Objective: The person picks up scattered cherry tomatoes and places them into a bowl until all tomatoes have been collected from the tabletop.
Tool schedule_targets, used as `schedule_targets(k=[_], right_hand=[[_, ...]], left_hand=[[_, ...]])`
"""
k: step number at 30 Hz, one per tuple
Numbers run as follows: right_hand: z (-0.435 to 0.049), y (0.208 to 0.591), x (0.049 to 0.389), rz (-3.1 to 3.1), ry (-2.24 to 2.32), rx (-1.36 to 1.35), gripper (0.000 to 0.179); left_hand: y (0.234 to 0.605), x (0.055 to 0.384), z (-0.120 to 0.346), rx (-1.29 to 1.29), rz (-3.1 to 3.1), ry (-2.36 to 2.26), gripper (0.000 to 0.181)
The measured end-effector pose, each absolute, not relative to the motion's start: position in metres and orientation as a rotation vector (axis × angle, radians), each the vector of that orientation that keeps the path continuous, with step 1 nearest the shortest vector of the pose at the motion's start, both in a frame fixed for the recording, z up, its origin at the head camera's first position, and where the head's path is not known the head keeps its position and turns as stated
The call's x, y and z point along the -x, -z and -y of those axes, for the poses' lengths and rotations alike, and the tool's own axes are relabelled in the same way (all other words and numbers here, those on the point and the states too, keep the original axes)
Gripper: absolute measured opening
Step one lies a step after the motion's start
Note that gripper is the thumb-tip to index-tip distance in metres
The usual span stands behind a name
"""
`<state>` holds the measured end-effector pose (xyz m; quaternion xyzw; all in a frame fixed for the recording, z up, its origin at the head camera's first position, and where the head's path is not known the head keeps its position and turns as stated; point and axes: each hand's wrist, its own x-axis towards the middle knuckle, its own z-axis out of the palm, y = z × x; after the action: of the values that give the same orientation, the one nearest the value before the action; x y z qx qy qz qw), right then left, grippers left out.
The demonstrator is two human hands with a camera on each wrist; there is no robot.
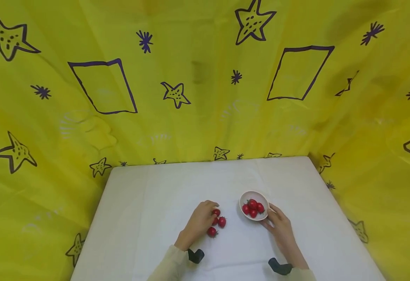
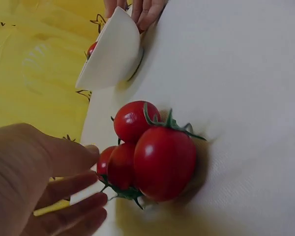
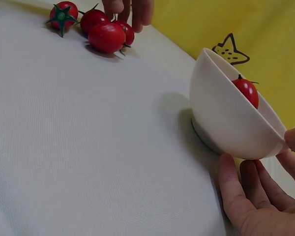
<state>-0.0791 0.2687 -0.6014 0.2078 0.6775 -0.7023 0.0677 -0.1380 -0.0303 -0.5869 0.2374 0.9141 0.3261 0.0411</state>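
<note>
Several loose red cherry tomatoes (image 1: 221, 222) (image 2: 163, 158) (image 3: 107, 37) with green stems lie together on the white table (image 1: 155, 203). My left hand (image 1: 213, 209) (image 2: 99, 174) reaches over them. Its thumb and fingertips are spread on either side of the nearest small tomato and touch it. A small white bowl (image 1: 242, 198) (image 2: 110, 54) (image 3: 221, 118) stands to the right with several tomatoes (image 1: 252, 207) (image 3: 247, 91) inside. My right hand (image 1: 269, 217) (image 3: 260, 155) holds the bowl's near side, thumb on the rim and fingers against its wall.
A yellow cloth (image 1: 197, 117) printed with stars and squares hangs behind the table and along both sides. The table's far edge (image 1: 212, 160) meets the cloth. Black wrist mounts (image 1: 195, 255) sit at both cuffs.
</note>
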Motion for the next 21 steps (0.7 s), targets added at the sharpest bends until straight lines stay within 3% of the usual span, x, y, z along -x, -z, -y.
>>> schedule_targets(k=[9, 21], right_hand=[[-0.2657, 0.6009, 0.0813, -2.027, 2.131, -0.629, 0.057], [-0.2659, 0.6024, 0.0840, -2.027, 2.108, -0.635, 0.057]], left_hand=[[0.5892, 0.1349, 0.0242, -0.593, -2.794, -1.047, 0.013], [0.5863, 0.1337, 0.0197, -0.586, -2.801, -1.028, 0.016]])
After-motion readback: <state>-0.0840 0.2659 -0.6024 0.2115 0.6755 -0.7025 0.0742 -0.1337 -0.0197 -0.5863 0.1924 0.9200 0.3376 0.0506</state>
